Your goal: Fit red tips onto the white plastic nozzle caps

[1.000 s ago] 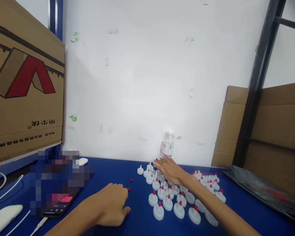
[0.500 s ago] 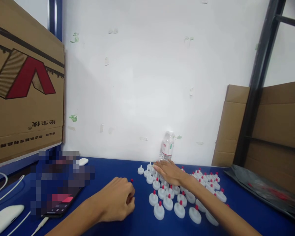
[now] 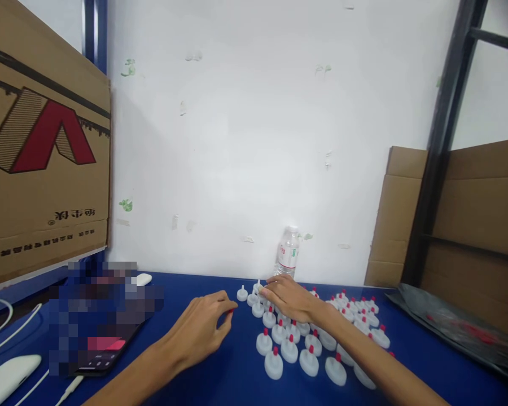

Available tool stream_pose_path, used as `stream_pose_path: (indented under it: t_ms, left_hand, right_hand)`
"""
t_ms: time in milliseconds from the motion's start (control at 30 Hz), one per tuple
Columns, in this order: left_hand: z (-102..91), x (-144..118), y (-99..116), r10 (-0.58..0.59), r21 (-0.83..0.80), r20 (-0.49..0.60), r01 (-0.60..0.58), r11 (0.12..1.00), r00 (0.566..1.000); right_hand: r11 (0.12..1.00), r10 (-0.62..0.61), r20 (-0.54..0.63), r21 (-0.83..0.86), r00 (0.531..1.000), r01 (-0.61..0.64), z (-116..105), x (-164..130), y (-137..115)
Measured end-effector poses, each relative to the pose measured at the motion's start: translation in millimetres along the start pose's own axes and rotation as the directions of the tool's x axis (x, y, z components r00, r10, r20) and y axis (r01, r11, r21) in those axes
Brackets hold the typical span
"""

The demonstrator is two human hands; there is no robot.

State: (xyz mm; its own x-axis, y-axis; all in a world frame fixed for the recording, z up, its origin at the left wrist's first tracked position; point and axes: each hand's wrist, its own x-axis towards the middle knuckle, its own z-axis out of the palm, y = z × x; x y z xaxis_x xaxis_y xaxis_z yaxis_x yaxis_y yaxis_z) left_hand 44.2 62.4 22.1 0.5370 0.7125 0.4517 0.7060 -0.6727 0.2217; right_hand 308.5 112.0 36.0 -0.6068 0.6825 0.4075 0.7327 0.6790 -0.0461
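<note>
**Two hands at a cluster of red-tipped white caps**

On the blue table [image 3: 220,389], the left hand [image 3: 203,332] reaches forward with fingers loosely curled, thumb and forefinger pinching a small red tip [image 3: 232,309] at their ends. The right hand [image 3: 290,299] lies palm down over the far edge of a cluster of white caps [image 3: 298,344], its fingertips closing on one white cap [image 3: 259,288] at the cluster's far left corner. Most caps in the cluster stand upright with a red tip on top. One bare white cap [image 3: 241,293] stands just left of the right fingertips, near the red tip in the left hand. A water bottle [image 3: 288,252] stands against the white wall, just behind the right hand. A phone [image 3: 104,352] lies left of the left forearm, and a cardboard box [image 3: 42,146] rises at the far left.
</note>
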Motion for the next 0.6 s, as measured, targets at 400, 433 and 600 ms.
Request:
stream_pose_path:
  t_ms: [400,433,600]
  left_hand:
    - [6.9,3,-4,-0.075,-0.119,-0.196,0.052,0.992,0.978]
    - [7.0,3,-5,-0.088,-0.12,-0.205,0.064,0.991,0.975]
    - [5.1,3,-6,-0.046,-0.12,-0.194,0.022,0.992,0.98]
  right_hand:
    - [0.993,-0.052,-0.094,0.103,0.994,0.061,-16,1,-36]
    - [0.99,-0.078,-0.087,0.109,0.993,0.087,-15,1,-42]
    - [0.978,-0.204,-0.028,0.031,0.978,0.205,-14,1,-60]
